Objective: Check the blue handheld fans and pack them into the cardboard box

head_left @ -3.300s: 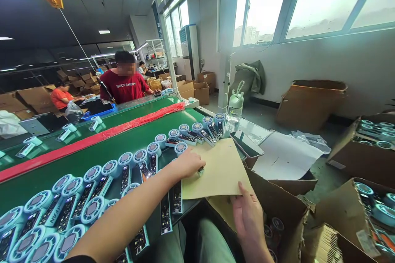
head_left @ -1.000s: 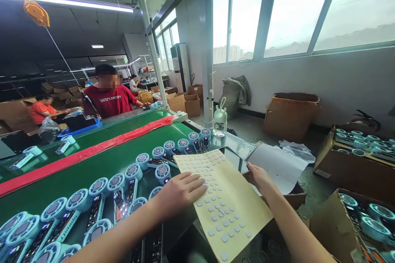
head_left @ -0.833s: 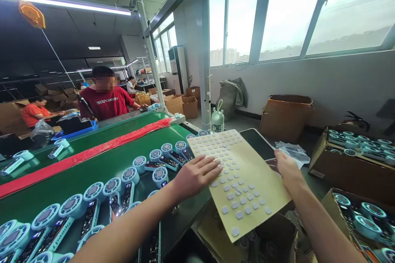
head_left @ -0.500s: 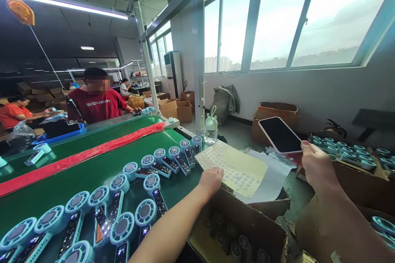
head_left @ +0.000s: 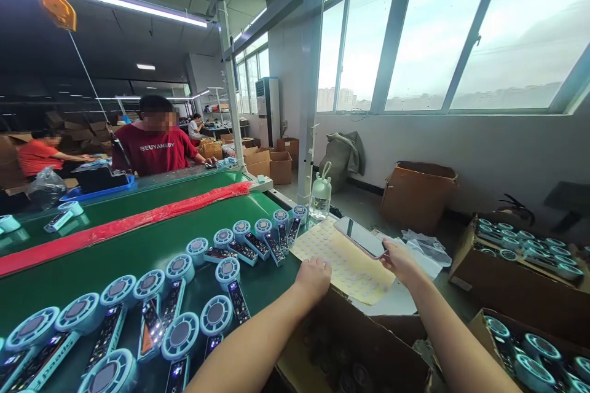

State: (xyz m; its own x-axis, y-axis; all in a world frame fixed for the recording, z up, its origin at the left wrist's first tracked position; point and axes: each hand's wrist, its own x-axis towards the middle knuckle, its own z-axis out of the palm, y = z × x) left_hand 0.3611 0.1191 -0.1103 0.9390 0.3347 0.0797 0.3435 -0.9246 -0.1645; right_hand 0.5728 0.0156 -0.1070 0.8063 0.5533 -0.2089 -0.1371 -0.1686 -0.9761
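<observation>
My right hand [head_left: 402,263] grips a smartphone [head_left: 362,237] by its near end, its dark glass facing up, over a yellowish sheet of round stickers [head_left: 350,267]. My left hand [head_left: 314,278] is closed at the sheet's near left edge, fingers curled against it. Beneath the sheet lies white paper [head_left: 426,264]. Left of my left hand, several light-blue handheld fans [head_left: 229,273] with exposed circuit boards rest on the green conveyor belt [head_left: 152,239]. An open carton [head_left: 373,344] stands below my hands, its contents dim.
A green-capped water bottle [head_left: 321,193] stands beside the metal post [head_left: 313,73]. Cartons of fan parts [head_left: 530,242] sit at the right. Red plastic film [head_left: 138,217] runs along the belt. A person in a red shirt [head_left: 157,147] sits across it.
My right hand has brought the phone left and lower, from beside the sheet to over it, and tilted it flatter. My left hand stays at the sheet's edge. The view has shifted slightly.
</observation>
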